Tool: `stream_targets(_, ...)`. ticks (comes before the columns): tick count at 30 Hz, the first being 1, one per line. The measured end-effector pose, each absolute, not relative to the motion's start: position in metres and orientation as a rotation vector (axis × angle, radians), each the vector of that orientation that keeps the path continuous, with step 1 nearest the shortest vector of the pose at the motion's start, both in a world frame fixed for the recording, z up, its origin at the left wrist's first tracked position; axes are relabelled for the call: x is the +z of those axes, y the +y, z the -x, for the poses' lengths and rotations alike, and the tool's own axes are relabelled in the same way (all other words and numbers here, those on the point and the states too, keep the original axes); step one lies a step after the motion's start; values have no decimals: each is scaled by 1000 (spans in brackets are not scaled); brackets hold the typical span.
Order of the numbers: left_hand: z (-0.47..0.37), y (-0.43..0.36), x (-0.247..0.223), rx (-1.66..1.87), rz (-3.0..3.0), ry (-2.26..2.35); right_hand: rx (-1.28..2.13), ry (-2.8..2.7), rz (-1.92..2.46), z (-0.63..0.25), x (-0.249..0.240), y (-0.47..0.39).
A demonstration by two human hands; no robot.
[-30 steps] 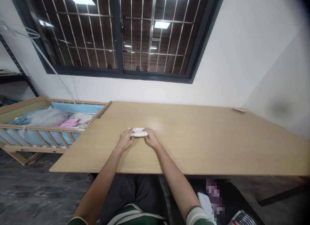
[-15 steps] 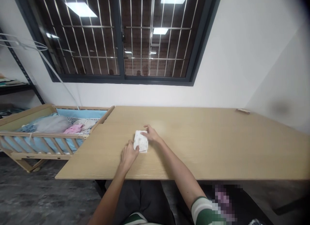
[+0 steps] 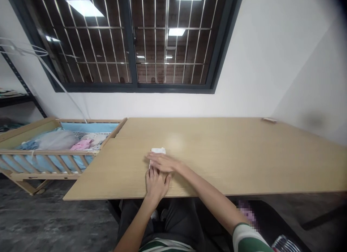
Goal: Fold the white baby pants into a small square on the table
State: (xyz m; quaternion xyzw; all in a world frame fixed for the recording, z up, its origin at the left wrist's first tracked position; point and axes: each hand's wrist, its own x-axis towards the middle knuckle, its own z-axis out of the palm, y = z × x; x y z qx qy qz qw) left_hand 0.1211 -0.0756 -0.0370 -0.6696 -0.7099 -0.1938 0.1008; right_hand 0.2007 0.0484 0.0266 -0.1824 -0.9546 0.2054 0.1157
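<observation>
A small folded white cloth (image 3: 158, 150) lies on the wooden table (image 3: 217, 154), mostly covered by my hands, with its far edge showing. My right hand (image 3: 163, 162) lies flat across the middle of the cloth, fingers stretched out to the left. Just nearer to me, my left hand (image 3: 157, 183) rests over the near part of the cloth, its fingers spread and their tips beside or under the right hand. Neither hand grips anything.
At the left stands a wooden crib (image 3: 62, 154) with blue lining, holding a pink cloth (image 3: 81, 145) and other fabrics. A small flat object (image 3: 269, 120) lies at the table's back right. The barred window (image 3: 135, 46) is behind.
My right hand has moved left and flattened over the cloth. My left hand has let go of the cloth's left side and shifted right, onto its near part.
</observation>
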Motion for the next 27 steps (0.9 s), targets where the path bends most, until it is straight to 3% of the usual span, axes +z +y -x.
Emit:
stream_targets(5,-118,-75,-33,-527,2056,-2146,770,-2817,558,-210,8,44)
stream_targets(13,-118,-73,-29,-643,2091,-2225,774,-2723,726,-218,2,104)
stream_targets(21,-114,-69,-24,-667,2070,-2244,504,-2704,897,-221,-6,131)
stream_targets(27,-76,-46,-8,-716,1771,-2491,101,-2548,1064,-223,-3,117)
